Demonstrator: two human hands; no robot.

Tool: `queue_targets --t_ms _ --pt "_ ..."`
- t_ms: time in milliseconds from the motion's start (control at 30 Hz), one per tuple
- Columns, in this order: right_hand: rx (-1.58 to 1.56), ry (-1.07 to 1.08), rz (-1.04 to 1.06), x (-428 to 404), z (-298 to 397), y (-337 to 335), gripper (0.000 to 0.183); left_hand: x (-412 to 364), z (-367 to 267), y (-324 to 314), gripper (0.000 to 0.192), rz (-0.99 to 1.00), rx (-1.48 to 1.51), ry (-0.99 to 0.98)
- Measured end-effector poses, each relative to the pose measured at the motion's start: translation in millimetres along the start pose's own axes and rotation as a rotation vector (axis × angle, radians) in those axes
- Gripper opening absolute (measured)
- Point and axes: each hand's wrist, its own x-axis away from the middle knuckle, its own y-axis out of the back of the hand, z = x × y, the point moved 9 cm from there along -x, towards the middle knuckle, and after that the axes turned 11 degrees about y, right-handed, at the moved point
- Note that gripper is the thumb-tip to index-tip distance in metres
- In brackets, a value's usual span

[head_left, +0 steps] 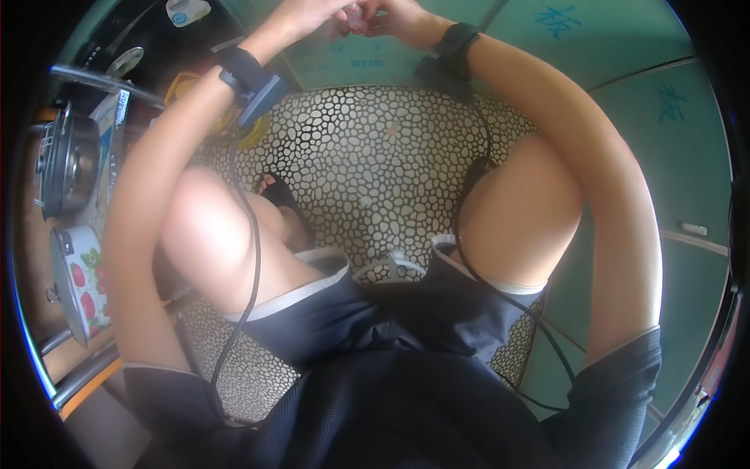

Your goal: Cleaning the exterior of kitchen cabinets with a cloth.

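At the top edge of the head view my left hand (316, 13) and my right hand (398, 20) meet around a small, reddish, translucent object (355, 17). Its kind cannot be told, and the picture's edge cuts off part of both hands. The fingers of each hand touch it from either side. Both wrists wear black straps with dark devices, from which cables run down past my knees. Below the hands lies the pebble-patterned floor (375, 152), and behind them stands a green panel (351, 58) with blue writing.
On a metal-framed rack at left stand a steel pot (79, 164) with a lid and a white enamel pot (88, 281) with a strawberry pattern. Yellow containers (253, 132) are beyond my left forearm. Green panels (633, 146) line the right side. Cables hang over my legs.
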Motion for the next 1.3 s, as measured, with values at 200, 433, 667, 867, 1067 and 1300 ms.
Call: queue_targets --t_ms 200,433,667,867,1067,1300 --pt "-0.376 -0.105 -0.015 -6.4 -36.5 21.6 0.015 17.4 -14.7 16.3 0.014 0.005 0.282 -0.222" --pt "-0.285 -0.129 -0.031 9.6 -40.6 9.9 0.030 6.2 28.4 27.1 0.011 0.025 0.346 -0.063" --pt "0.307 0.260 -0.204 20.3 23.9 -0.8 0.029 13.7 36.6 18.7 0.026 -0.075 -0.393 -0.266" --pt "0.831 0.328 0.138 9.2 36.6 -21.3 0.014 17.9 22.0 7.8 0.050 -0.155 -0.772 -0.336" --pt "1.234 0.472 0.024 1.4 38.1 -13.3 0.026 6.6 29.9 -0.1 0.077 -0.164 -0.841 -0.059" --pt "1.388 0.290 0.088 -7.4 10.7 -2.6 0.038 -14.6 30.8 -21.6 0.076 -0.076 -0.953 -0.049"
